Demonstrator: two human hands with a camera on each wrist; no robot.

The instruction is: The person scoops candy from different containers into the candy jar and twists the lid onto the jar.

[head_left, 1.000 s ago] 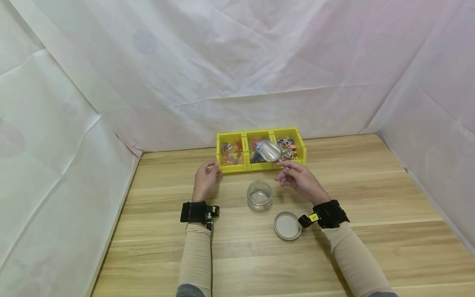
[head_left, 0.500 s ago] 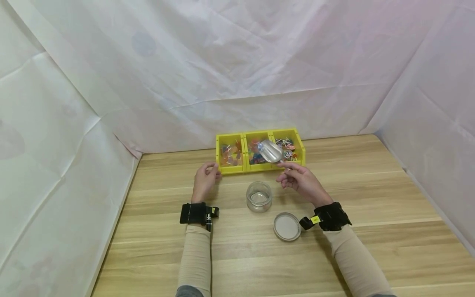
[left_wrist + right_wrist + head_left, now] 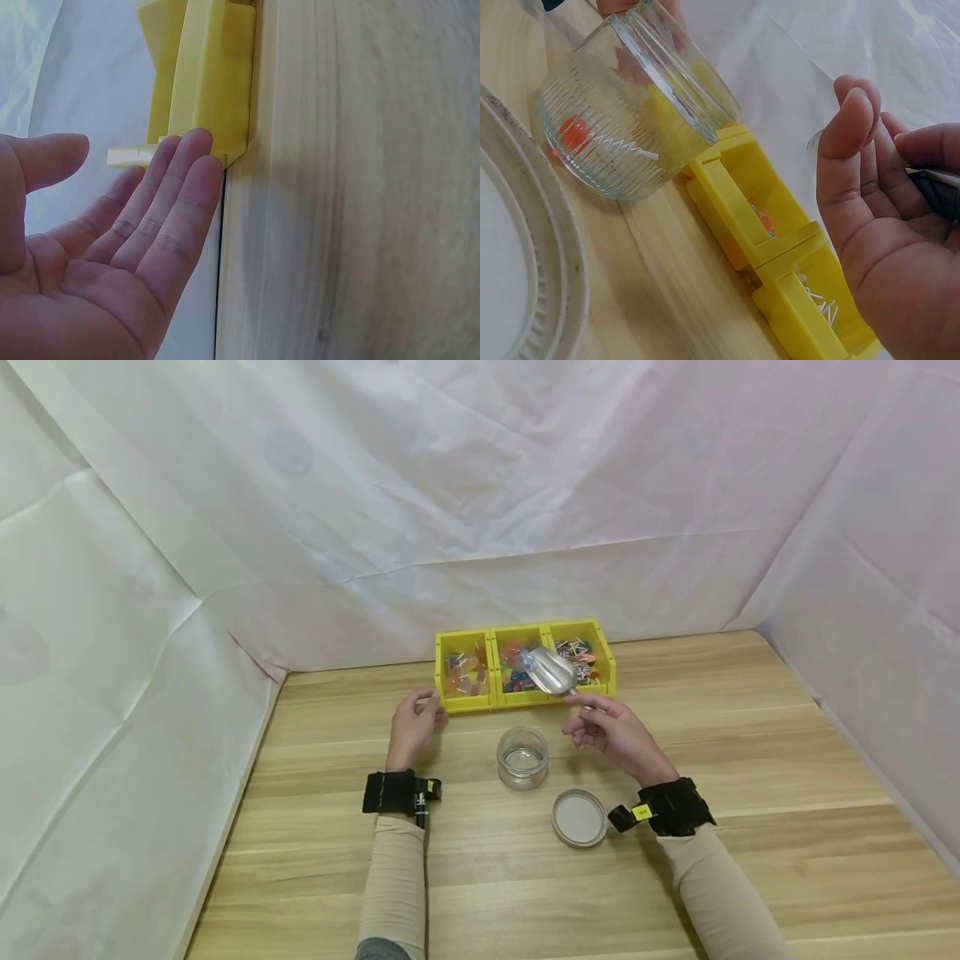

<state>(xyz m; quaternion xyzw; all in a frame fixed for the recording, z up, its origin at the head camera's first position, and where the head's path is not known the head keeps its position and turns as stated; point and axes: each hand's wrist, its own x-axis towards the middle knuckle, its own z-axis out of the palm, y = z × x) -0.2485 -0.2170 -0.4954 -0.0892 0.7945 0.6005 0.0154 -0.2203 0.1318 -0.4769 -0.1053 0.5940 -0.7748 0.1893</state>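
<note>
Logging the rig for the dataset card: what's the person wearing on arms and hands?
Both hands are bare: left hand, right hand. Each wrist carries a black strap: the left strap has a small black-and-yellow device at its side, the right strap a black device with a yellow tag. Close-fitting beige sleeves cover both forearms.

A wooden table (image 3: 750, 760) carries a yellow three-bin tray (image 3: 480, 700), a glass jar (image 3: 522, 757) and a round lid (image 3: 579, 817).

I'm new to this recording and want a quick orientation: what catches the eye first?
The yellow three-compartment tray at the table's far edge, full of colourful small pieces. Over it the right hand holds a shiny metal scoop; the left hand touches the tray's left corner. In front stands an open glass jar.
</note>
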